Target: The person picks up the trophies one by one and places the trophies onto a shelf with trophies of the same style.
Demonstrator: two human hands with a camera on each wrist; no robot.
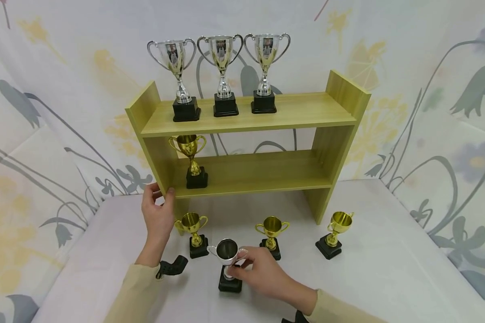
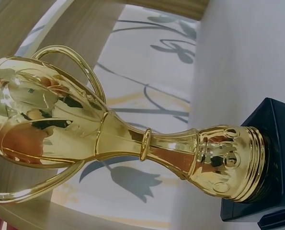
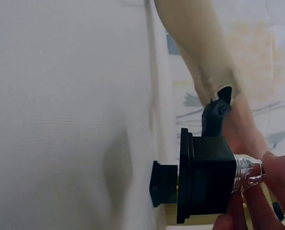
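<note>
Right fingers (image 1: 238, 272) pinch a little silver cup (image 1: 227, 255); left fingers (image 1: 169, 196) hold the side of the wooden shelf (image 1: 262, 172).

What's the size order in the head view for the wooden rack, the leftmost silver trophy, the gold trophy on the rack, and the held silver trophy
Wooden rack
Leftmost silver trophy
Rack's gold trophy and held silver trophy: too alike to rank, the held one being nearer
</note>
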